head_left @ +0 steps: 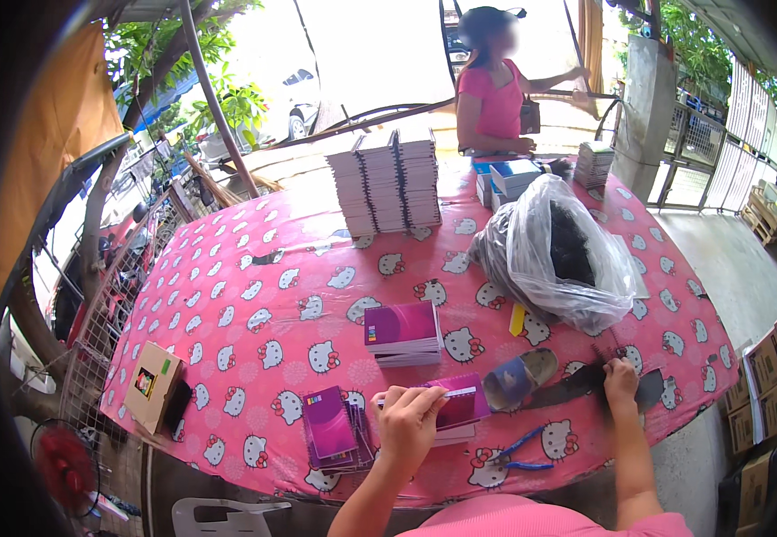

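My left hand (409,422) is closed in a pinch on the edge of a purple notebook (462,404), which lies over more white-paged ones. Left of it sits a small pile of purple spiral notebooks (328,422); beyond stands a stack of purple-covered booklets (401,324). At the right, my right hand (621,383) has its fingers closed over dark binding coils (576,385) lying on the table; what lies between the fingertips is hidden. Between my hands are a blue-grey slipper (520,379) and blue-handled pliers (519,452).
A pink patterned cloth covers the table (254,394). On it are a plastic bag (576,259) with black contents, a yellow piece (517,319), tall spiral notebook stacks (387,183) and a cardboard box (153,387). A person in pink (493,103) stands beyond the far edge.
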`<state>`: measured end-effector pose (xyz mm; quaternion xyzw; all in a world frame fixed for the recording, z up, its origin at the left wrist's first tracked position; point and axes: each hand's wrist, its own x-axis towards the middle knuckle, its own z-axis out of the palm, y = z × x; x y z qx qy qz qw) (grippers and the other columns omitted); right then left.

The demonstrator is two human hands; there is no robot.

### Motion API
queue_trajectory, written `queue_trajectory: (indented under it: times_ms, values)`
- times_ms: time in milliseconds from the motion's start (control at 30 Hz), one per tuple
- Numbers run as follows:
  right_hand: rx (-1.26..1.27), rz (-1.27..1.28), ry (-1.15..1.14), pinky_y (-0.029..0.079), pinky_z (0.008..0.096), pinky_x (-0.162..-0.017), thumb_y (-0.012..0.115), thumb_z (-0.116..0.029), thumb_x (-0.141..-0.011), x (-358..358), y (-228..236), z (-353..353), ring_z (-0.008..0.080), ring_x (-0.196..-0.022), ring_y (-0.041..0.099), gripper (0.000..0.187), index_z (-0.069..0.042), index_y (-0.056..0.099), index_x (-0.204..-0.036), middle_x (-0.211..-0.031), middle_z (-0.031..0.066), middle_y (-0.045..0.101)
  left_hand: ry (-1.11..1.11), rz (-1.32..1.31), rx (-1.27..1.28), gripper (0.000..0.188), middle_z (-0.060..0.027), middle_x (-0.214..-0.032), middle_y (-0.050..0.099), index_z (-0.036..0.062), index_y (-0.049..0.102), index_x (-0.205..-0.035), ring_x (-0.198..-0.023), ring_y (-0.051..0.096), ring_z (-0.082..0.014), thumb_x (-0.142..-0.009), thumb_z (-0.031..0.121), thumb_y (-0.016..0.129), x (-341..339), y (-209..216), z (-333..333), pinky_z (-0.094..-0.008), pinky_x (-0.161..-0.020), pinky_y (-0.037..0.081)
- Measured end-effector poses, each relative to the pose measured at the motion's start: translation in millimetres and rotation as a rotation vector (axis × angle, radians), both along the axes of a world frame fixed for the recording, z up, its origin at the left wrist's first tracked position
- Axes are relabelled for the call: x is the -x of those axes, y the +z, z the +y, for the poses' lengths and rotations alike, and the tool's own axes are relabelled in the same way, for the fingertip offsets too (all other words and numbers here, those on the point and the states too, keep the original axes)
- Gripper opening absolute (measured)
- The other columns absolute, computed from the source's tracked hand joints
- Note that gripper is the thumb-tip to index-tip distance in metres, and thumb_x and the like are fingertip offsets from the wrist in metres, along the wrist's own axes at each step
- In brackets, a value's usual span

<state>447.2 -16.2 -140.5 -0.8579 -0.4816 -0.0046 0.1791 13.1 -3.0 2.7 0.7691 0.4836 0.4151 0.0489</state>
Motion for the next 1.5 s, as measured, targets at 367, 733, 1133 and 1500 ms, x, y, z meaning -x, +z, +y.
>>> queue_trajectory:
  times_ms: [367, 733, 1133, 1500]
  values:
    - [0.088, -0.05, 0.062, 0.052, 0.0465, -0.08, 0.078, -0.021, -0.075, 4.6, 9.4, 20.3, 0.039, -0.093, 0.063, 0.029, -0.001, 0.067, -0.094, -0.1, 0.0201, 0.061, -0.02, -0.055, 0.003, 0.015, 0.0032, -0.089, 0.072, 0.0153, 0.075, -0.096, -0.081, 0.059, -0.0155, -0.082, 0.019, 0.074, 0.1, -5.6, 1.0, -0.0361, -0.086, 0.035]
    - [-0.171, 0.051, 0.35, 0.052, 0.0427, -0.068, 0.063, -0.043, -0.088, 117.0, 115.7, 15.8, 0.03, -0.078, 0.067, 0.03, -0.016, 0.074, -0.088, -0.086, 0.0089, 0.064, -0.011, -0.065, -0.052, 0.019, 0.0011, -0.086, 0.072, 0.0128, 0.076, -0.089, -0.08, 0.06, -0.0179, -0.075, 0.024, 0.08, -2.5, -3.8, -3.4, -0.0336, -0.083, 0.038]
    - [-0.309, 0.826, 0.858, 0.049, 0.0324, -0.069, 0.074, -0.014, -0.083, 219.6, 152.7, 35.6, 0.0216, -0.077, 0.062, 0.018, -0.004, 0.073, -0.098, -0.084, 0.0105, 0.064, 0.001, -0.09, -0.024, 0.015, 0.0018, -0.08, 0.071, 0.0133, 0.076, -0.083, -0.079, 0.059, -0.0168, -0.073, 0.023, 0.081, -8.0, -1.3, -4.5, -0.0332, -0.082, 0.038]
    - [-0.24, 0.653, 1.059, 0.05, 0.0348, -0.068, 0.071, -0.008, -0.083, 226.0, 165.1, 23.8, 0.0283, -0.077, 0.064, 0.011, -0.001, 0.071, -0.092, -0.082, 0.0134, 0.066, 0.044, -0.078, -0.05, 0.014, 0.0031, -0.08, 0.071, 0.0139, 0.077, -0.083, -0.077, 0.058, -0.0155, -0.073, 0.024, 0.081, -8.3, -3.6, -5.5, -0.0338, -0.086, 0.035]
